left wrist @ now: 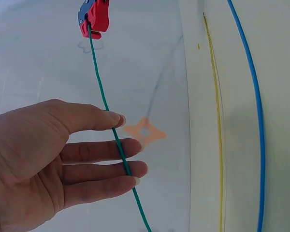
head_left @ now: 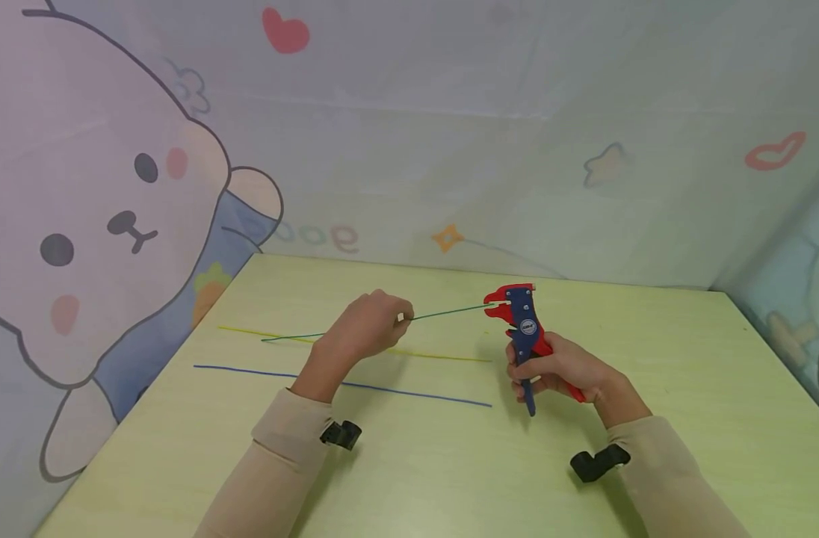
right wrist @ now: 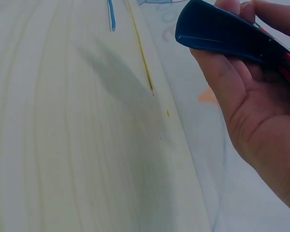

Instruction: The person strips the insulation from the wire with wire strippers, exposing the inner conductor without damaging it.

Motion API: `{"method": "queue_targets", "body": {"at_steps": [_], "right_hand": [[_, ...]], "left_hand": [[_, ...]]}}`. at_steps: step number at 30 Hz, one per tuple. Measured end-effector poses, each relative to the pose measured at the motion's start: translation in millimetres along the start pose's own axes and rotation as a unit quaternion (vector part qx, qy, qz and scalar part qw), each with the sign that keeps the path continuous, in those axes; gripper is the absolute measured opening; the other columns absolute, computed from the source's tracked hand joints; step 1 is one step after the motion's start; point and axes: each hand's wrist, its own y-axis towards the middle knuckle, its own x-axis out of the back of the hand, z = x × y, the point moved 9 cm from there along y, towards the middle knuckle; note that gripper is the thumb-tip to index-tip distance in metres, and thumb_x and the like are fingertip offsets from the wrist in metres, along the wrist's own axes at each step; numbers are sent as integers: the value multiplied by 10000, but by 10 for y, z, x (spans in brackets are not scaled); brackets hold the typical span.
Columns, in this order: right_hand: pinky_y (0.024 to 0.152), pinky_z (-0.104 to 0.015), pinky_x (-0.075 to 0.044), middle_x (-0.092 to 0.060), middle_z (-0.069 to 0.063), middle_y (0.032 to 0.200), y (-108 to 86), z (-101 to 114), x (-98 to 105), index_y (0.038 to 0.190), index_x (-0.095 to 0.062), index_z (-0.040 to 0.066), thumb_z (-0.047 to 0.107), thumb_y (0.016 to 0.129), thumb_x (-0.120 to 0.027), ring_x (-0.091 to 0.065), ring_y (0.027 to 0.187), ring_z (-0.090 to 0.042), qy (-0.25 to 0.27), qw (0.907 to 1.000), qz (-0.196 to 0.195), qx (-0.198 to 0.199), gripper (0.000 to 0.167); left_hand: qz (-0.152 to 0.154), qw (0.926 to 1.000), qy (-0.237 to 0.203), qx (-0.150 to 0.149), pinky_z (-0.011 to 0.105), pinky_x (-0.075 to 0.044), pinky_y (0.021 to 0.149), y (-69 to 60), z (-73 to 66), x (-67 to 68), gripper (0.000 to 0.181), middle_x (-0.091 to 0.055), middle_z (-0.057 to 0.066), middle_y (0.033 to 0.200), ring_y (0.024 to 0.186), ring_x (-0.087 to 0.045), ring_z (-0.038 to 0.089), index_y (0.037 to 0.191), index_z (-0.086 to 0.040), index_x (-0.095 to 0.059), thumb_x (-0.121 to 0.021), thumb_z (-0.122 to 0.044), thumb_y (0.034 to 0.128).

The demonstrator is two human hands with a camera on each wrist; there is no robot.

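Green wire (head_left: 450, 312): free end (head_left: 267, 340), head view only.

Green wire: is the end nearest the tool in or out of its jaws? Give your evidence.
In: the head and left wrist views both show the green wire running into the mouth of the tool.

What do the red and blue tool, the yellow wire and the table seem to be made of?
Tool: perhaps painted metal, with small rivet-like dots; its dark handle shines smoothly, so plastic coating is possible.
Yellow wire: probably low-shine plastic over metal; a thin bare tip sticks out.
Table: maybe matte wood, with grain-like streaks.
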Motion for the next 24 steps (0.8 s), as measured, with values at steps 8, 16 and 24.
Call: {"method": "queue_targets", "body": {"at_steps": [8,16,24], "right_hand": [[830,-508,-551,-600,-121,910,5,14,-27,1070,-530,0,53,951,-614,-651,815,-277,-44,10000,55,25,155],[809,-489,-555,-600,-119,896,6,6,-32,1076,-499,-61,63,955,-616,-648,788,-268,-135,9999,22,-23,209],[750,-469,-572,-594,-104,827,20,14,-23,1004,-525,-23,51,946,-621,-634,714,-235,-305,9995,-106,7,133]], "left_hand": [[64,10000,9,-59,261,-424,556,4,-13,-2,155,-706,22,871,569,-515,104,1045,-117,-752,-611,-92,986],[38,9999,5,-120,257,-416,549,-5,-33,2,143,-713,30,882,568,-518,98,1048,-115,-755,-629,-100,982],[5,9999,-13,-158,254,-418,552,-7,-33,12,142,-712,26,868,564,-519,93,1034,-115,-761,-634,-91,976]]}}
